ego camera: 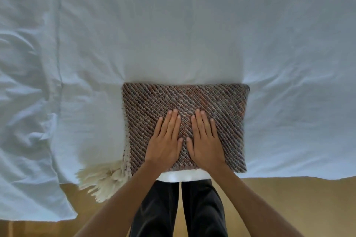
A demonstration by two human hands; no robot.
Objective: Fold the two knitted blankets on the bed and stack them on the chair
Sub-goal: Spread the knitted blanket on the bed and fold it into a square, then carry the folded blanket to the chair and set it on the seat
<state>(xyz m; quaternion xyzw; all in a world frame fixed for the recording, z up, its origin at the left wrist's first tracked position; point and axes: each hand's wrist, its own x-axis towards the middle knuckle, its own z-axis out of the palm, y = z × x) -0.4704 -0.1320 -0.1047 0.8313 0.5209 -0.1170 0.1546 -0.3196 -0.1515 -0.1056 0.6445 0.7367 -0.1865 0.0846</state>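
A brown and grey knitted blanket (pixel 217 106) lies folded into a thick square on the bed's near edge. Cream fringe (pixel 102 179) of a pale blanket sticks out from under its left side and hangs over the edge. My left hand (pixel 166 140) and my right hand (pixel 204 140) both lie flat on top of the folded square, fingers straight and pointing away from me, thumbs almost touching. No chair is in view.
The bed is covered by a rumpled white sheet (pixel 173 25) that drapes over the near edge at the left. Below the edge are a tan floor (pixel 289 198) and my legs in dark trousers (pixel 179 208).
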